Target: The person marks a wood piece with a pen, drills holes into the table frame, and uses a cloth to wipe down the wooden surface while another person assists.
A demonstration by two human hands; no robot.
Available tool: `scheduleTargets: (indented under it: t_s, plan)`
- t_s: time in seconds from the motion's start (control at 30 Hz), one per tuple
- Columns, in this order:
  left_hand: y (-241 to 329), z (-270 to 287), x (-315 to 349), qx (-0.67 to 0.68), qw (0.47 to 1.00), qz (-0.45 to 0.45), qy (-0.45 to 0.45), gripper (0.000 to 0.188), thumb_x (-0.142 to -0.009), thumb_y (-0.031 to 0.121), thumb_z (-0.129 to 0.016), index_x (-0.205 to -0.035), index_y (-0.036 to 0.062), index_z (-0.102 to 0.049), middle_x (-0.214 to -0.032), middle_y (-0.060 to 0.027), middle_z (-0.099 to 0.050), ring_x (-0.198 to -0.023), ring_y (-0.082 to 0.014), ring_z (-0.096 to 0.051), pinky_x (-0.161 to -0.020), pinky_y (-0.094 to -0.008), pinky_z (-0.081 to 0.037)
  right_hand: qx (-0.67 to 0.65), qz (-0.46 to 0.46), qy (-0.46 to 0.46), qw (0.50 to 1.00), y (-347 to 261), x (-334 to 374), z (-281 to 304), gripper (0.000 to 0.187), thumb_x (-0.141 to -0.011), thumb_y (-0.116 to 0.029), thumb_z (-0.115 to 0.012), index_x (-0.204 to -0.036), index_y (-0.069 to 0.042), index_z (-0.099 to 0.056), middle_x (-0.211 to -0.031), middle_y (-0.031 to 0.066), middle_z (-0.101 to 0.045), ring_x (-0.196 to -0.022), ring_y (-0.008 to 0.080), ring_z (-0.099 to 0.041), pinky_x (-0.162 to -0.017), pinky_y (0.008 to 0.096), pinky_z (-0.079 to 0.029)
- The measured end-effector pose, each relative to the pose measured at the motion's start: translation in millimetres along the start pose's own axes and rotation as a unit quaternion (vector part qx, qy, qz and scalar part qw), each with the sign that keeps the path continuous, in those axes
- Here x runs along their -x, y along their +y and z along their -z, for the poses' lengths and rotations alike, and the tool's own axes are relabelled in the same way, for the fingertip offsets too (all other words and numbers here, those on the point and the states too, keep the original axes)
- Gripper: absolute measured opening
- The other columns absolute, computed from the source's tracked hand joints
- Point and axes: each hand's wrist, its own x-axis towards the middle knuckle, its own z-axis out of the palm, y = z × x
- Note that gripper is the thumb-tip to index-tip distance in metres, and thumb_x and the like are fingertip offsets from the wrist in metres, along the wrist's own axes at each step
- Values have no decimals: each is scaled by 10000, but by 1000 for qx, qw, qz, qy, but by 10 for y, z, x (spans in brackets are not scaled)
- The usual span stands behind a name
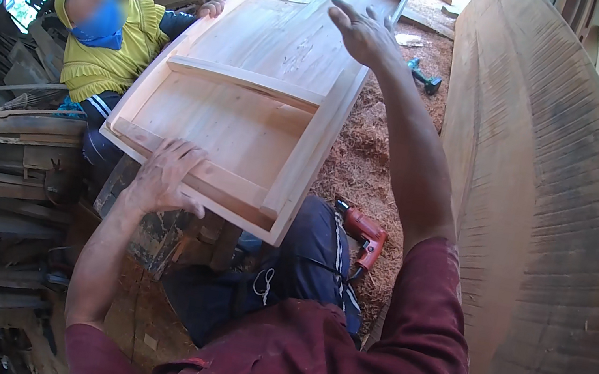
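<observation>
A large pale wooden door panel (pixel 241 109) with a raised frame and crossbar slants away in front of me, propped up at its near end. My left hand (pixel 167 176) grips the near end rail, fingers over the top and thumb along the outer edge. Higher up on the right, my right hand (pixel 362 34) is held over the panel's right edge, fingers spread and nothing in them; whether it touches the wood I cannot tell. At the panel's left side, a co-worker's hand (pixel 212 7) rests on the edge.
The co-worker in yellow (pixel 112 46) sits at the left. A red corded power drill (pixel 365 236) lies by my leg on wood shavings (pixel 370 147); a green cordless drill (pixel 424 77) lies farther off. A huge wooden slab (pixel 525 227) stands right. Stacked timber (pixel 4 183) fills the left.
</observation>
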Motion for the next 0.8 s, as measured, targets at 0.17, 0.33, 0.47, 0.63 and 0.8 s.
scheduleTargets:
  t_s: [0.17, 0.33, 0.47, 0.63, 0.8]
  plan:
    - [-101, -111, -11, 65, 998, 21, -5, 941, -640, 854, -570, -1111, 40, -578, -1090, -148, -593, -1096, -352, -545, -1001, -463, -375, 164, 52, -137, 976, 3, 217, -672, 569, -1024, -579, -232, -1507, -314, -375, -1608, 132, -236, -1514, 329, -89, -1214, 563, -57]
    - [-31, -207, -84, 52, 997, 54, -5, 863, -682, 814, -591, -1070, 42, -593, -1074, -150, -594, -1089, -360, -544, -1000, -469, -371, 83, 23, -162, 983, 113, 160, -569, 552, -1035, -554, -229, -1492, -300, -407, -1611, 100, -248, -1511, 311, -118, -1208, 581, -86]
    - [21, -92, -185, 79, 994, 69, 2, 738, -720, 712, -670, -1033, 47, -607, -1045, -153, -605, -1068, -354, -555, -984, -458, -388, 66, 192, -94, 975, 668, 88, -664, 406, -1059, -267, -350, -1395, -114, -518, -1317, 173, -602, -1223, 350, -564, -1003, 419, -462]
    - [-311, -9, -100, 153, 985, 85, 1, 604, -845, 625, -629, -864, 22, -661, -858, -153, -626, -902, -353, -615, -830, -437, -480, -26, -9, -115, 993, 96, 375, -590, 607, -1003, -545, -385, -1069, -41, -718, -1138, 199, -683, -1122, 353, -616, -985, 465, -443]
    - [-1090, -62, 143, 75, 979, 169, 85, 489, -880, 484, -643, -797, 2, -663, -832, -161, -633, -857, -349, -612, -779, -433, -488, 71, -47, -242, 967, -313, 272, -434, 565, -994, -543, -408, -1002, -83, -735, -1007, 206, -701, -996, 398, -642, -894, 462, -469]
